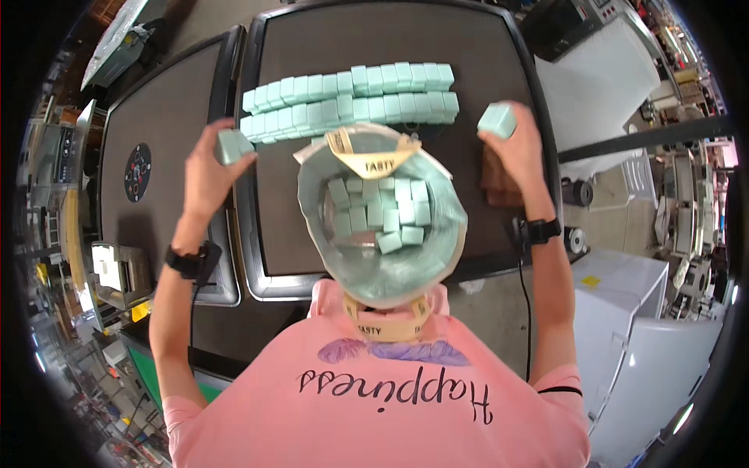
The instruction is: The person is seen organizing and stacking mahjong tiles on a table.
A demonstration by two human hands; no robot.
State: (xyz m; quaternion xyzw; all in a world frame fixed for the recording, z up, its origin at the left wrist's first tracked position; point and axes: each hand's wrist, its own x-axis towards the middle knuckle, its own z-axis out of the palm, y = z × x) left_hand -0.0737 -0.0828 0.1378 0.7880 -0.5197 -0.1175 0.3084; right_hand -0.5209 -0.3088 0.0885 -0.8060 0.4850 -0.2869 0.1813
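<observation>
My left hand (209,173) is closed on pale green mahjong tiles (232,146) over the left rim of the table. On the right, my right hand (521,148) grips another small block of mahjong tiles (497,119) between thumb and fingers, above the tabletop. Between my hands stands an open bag (443,246) with printed cream handles, close to my chest. Several loose mahjong tiles (374,214) lie inside it. Just beyond the bag, two long rows of tiles (304,87) run side by side across the table; the bag's far rim hides part of the nearer row.
The dark table (484,47) has a raised black rim. A second table (168,101) with a round control panel (138,173) adjoins it on the left. A brown block (499,183) sits below my right hand. White cabinets (616,288) stand at the right.
</observation>
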